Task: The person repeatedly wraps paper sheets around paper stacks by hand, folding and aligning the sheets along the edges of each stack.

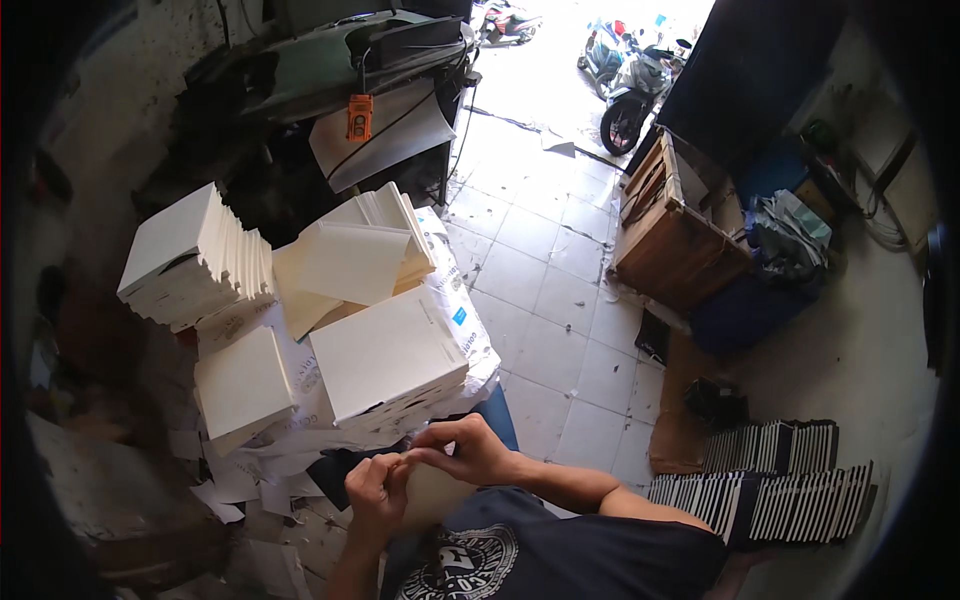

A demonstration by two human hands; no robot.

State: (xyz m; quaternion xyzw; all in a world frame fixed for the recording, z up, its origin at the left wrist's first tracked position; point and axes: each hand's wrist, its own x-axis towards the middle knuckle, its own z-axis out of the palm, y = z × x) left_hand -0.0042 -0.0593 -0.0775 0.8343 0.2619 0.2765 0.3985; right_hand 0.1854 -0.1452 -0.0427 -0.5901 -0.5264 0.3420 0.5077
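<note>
My left hand and my right hand meet in front of my dark shirt, fingertips pinched close together. What lies between the fingers is too small to make out. Just beneath them shows a pale cream surface, partly covered by the hands and shirt; I cannot tell whether they grip it. Right beyond the hands stands a thick stack of cream booklets. Left of it lies a lower cream stack. Dark material is beside my left hand.
A tall uneven stack and loose cream sheets rest on white printed wrapping. An orange push-button control hangs by a machine. To the right are a wooden cabinet and rows of dark-and-white bundles. Motorbikes stand outside.
</note>
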